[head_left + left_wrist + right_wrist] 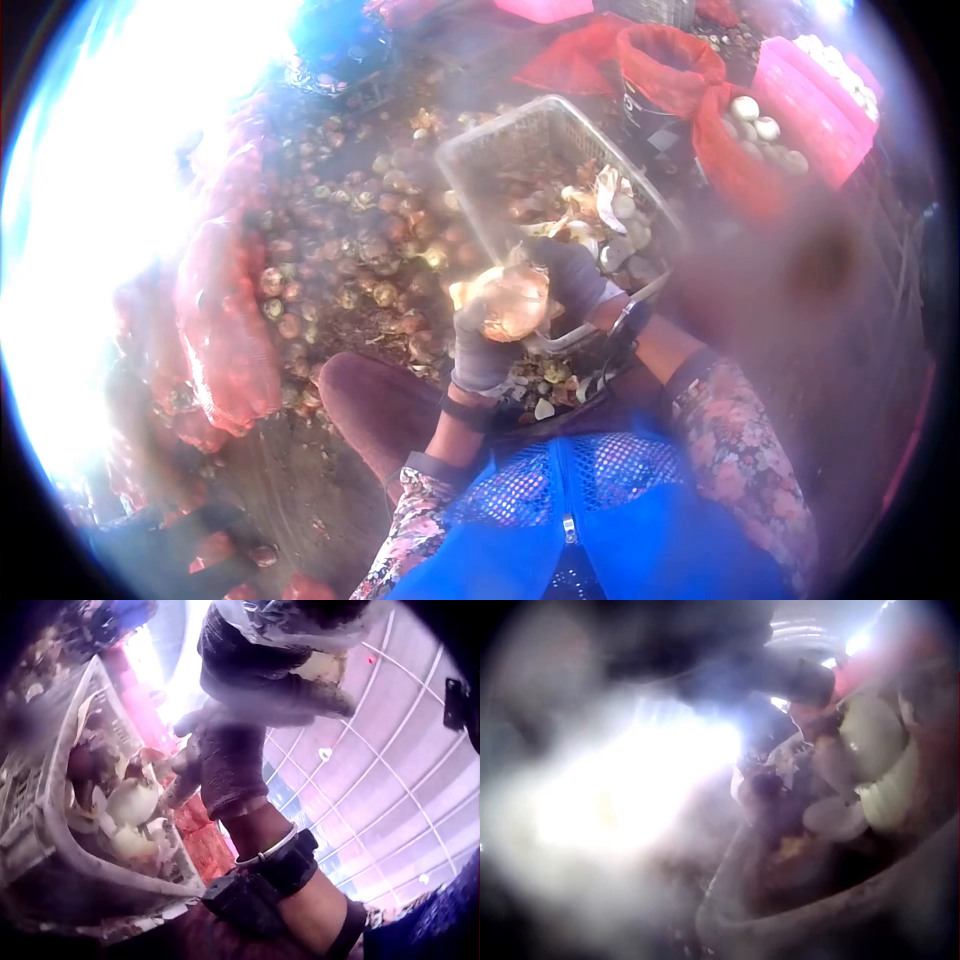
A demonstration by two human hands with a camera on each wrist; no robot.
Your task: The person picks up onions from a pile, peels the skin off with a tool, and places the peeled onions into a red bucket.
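A large brown-skinned onion [518, 300] sits in my gloved left hand [482, 352], whose fingers grip it from below and the near side. In the left wrist view this hand [255, 671] spans the top, over a pale bit of the onion [326, 669]. My gloved right hand [574, 276] is at the onion's far right side, fingers bent toward its top. Whether it holds anything I cannot tell. Both hands are over the near left rim of a pale plastic crate [478, 215]. Inside the crate lie peeled white onions [135, 801] and loose skins [608, 198].
Unpeeled onions [375, 240] cover the ground to the left, beside filled red mesh sacks [225, 330]. At the right stand a red mesh bag [715, 150] with white onions, a red-lined bucket [668, 62] and a pink container [810, 105]. My bent knee [365, 400] is near the crate.
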